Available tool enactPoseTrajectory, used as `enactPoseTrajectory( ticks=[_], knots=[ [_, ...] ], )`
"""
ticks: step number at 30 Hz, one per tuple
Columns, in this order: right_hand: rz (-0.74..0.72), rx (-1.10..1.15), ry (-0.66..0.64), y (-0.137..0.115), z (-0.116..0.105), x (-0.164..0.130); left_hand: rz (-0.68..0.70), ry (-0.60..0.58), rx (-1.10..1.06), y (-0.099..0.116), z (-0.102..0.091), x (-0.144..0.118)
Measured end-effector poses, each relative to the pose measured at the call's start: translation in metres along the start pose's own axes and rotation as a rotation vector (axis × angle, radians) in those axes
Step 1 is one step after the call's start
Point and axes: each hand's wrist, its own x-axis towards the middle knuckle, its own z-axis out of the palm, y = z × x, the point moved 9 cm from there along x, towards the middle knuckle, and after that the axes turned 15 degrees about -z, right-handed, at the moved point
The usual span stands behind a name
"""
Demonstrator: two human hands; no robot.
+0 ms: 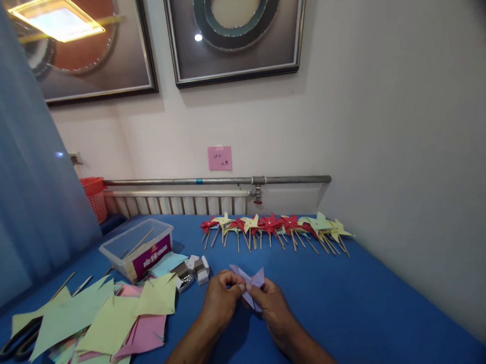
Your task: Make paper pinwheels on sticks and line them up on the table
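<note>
Between both hands, just above the blue table, is a purple paper pinwheel [256, 279] with its blades partly folded in. My left hand [224, 296] pinches it near the centre from the left side. From the right, my right hand [272, 304] grips it with the thumb pressed close to the middle. Any pin or stick at its centre is too small or hidden to make out. Close to my left hand stand small open boxes [201, 269], one holding shiny metal pieces [186, 280]. Cut paper sheets [116, 321] in green, yellow and pink lie piled at the left.
Finished pinwheels on sticks [271, 223], red, yellow and green, lie in a row at the back. A clear plastic tub [109, 251] with thin sticks stands left. Black-handled scissors [22, 342] lie at the left edge. A pipe [227, 180] and radiator run along the wall.
</note>
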Motion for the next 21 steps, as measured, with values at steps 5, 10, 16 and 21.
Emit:
enactPoseTrajectory(
  ticks=[5,10,16,21],
  knots=[
    [-0.014,-0.013,-0.012,0.000,0.000,0.001,-0.090,-0.017,-0.020,-0.008,0.003,0.002],
    [-0.010,0.007,-0.007,-0.002,0.003,0.000,-0.082,-0.019,-0.050,-0.003,0.001,-0.001],
    [-0.013,-0.030,-0.004,-0.005,0.003,0.003,-0.077,-0.063,-0.072,0.001,0.005,-0.002],
    [-0.020,-0.039,0.009,-0.009,0.002,0.003,-0.023,-0.044,-0.045,0.002,0.005,-0.002]
  ],
)
